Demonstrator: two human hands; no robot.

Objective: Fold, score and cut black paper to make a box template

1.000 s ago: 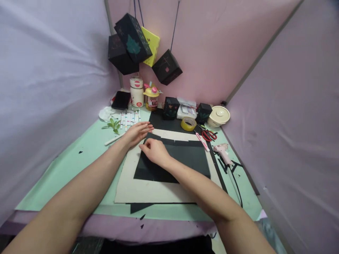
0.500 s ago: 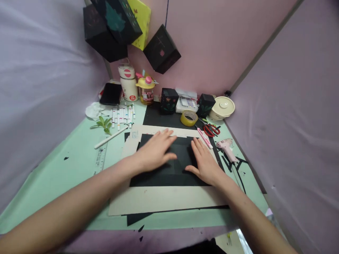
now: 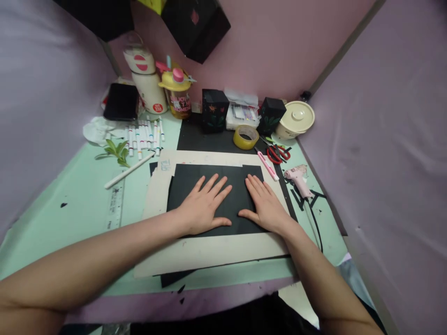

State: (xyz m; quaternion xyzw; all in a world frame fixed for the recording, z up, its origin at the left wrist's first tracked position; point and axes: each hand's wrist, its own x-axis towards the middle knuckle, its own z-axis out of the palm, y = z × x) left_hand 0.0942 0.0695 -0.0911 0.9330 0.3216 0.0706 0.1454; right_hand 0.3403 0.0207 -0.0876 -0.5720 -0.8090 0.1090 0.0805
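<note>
Both palms rest on black paper (image 3: 188,179) that lies on a pale cardboard sheet (image 3: 216,249). My left hand (image 3: 206,204) is spread flat on the middle of the paper, fingers apart and thumb pointing right. Flat on the paper's right part lies my right hand (image 3: 263,202), its fingers stretched out close together and its thumb toward the left hand. Neither hand grips anything. A pink craft knife (image 3: 267,166) lies on the cardboard just beyond my right hand. More black paper sticks out from under the cardboard.
Right of the cardboard are red-handled scissors (image 3: 275,153) and a pink glue gun (image 3: 298,180) with a cable. Yellow tape (image 3: 246,137) and small black boxes (image 3: 214,110) stand behind. At left are markers (image 3: 143,137), a white stick (image 3: 129,170), a ruler (image 3: 115,207) and a phone (image 3: 121,101).
My left hand has flattened and spread wider on the paper, sliding slightly nearer to me. My right hand stays on the right side. The camera view has tilted downward.
</note>
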